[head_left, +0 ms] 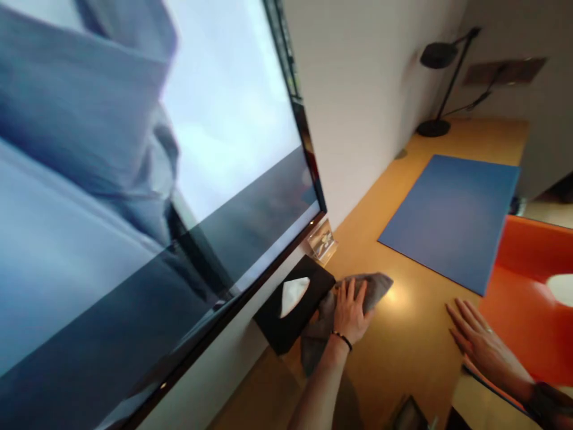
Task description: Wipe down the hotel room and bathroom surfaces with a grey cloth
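My left hand [351, 313], with a dark beaded bracelet at the wrist, presses on a crumpled grey cloth [378, 288] on the wooden desk [403, 334]. Its fingers are slightly apart and lie over the cloth, close to a black tissue box [308, 301] with a white tissue sticking out. At the desk's right edge, my right hand [478, 340] lies flat with its fingers stretched out and nothing in them. A ring shows on one of its fingers.
A large television [320, 191] fills the left side. Beside its corner stands a clear holder [323, 242]. Farther back are a blue desk mat [454, 215] and a black lamp [433, 128]. An orange chair [528, 310] is at the right. A dark object [409, 415] lies near the bottom.
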A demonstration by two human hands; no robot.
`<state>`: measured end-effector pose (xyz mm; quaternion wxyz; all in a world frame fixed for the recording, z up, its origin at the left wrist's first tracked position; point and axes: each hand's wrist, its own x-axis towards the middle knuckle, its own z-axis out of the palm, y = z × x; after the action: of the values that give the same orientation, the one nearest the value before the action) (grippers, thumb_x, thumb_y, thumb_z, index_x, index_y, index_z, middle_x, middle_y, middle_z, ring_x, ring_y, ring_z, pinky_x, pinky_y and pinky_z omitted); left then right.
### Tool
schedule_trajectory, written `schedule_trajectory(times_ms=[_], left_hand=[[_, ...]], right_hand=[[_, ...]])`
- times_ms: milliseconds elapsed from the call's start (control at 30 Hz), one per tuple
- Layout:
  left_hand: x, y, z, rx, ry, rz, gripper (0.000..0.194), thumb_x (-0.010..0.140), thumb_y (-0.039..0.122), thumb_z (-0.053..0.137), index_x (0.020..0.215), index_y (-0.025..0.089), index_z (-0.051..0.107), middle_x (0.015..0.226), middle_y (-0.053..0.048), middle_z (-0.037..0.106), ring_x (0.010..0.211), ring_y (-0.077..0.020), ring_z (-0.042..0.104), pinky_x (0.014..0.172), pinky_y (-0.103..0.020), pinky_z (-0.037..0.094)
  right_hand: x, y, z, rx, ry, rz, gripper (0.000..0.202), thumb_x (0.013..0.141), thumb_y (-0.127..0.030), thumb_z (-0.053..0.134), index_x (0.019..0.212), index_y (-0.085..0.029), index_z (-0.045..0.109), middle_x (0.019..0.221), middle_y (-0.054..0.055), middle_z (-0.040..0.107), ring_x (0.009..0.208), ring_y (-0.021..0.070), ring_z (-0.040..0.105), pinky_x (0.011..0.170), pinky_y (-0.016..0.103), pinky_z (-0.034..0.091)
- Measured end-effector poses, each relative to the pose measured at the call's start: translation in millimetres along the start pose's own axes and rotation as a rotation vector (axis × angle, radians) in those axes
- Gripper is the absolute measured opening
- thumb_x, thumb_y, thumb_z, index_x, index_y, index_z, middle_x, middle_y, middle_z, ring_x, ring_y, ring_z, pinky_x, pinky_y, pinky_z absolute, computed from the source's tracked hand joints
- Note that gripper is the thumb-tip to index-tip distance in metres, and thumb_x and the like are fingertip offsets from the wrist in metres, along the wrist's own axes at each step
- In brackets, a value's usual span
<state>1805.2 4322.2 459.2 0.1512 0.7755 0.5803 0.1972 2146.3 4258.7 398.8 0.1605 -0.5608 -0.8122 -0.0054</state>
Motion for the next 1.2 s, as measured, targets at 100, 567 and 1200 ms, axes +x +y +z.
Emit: schedule_trajectory(times_ms=[100,567,1200], left_hand=[[44,2,40.5,0.139,-0.045,0.039,0.071,0.082,0.04,0.062,0.145,0.026,0.034,0.151,-0.015,0.03,0.141,-0.0403,0.02,0.112,-0.054,0.03],[57,166,129.5,0.148,-0.032,0.25,0.071,0.083,0.038,0.061,0.147,0.025,0.031,0.152,-0.017,0.025,0.14,-0.0429,0.022,0.111,-0.052,0.032],[-177,274,163.9,0.241,-0.273,-0.348,0.063,0.081,0.003,0.048,0.14,0.023,0.046,0.141,-0.013,0.048,0.123,-0.0217,0.053,0.104,-0.03,0.042]], right_hand=[[2,-6,-2,-0.001,-0.045,0.028,0.053,0.1,-0.034,0.023,0.143,-0.005,0.033,0.15,0.02,0.022,0.14,0.0356,0.009,0.107,0.059,0.036],[14,-14,-44,0.12,-0.242,0.152,0.046,0.086,-0.007,0.052,0.131,-0.002,0.05,0.146,0.023,0.029,0.14,0.0323,0.013,0.112,0.046,0.031],[-321,233,-184,0.408,-0.111,0.563,0.062,0.091,-0.047,0.024,0.119,-0.007,0.062,0.12,0.016,0.06,0.112,0.0309,0.056,0.099,0.051,0.045]])
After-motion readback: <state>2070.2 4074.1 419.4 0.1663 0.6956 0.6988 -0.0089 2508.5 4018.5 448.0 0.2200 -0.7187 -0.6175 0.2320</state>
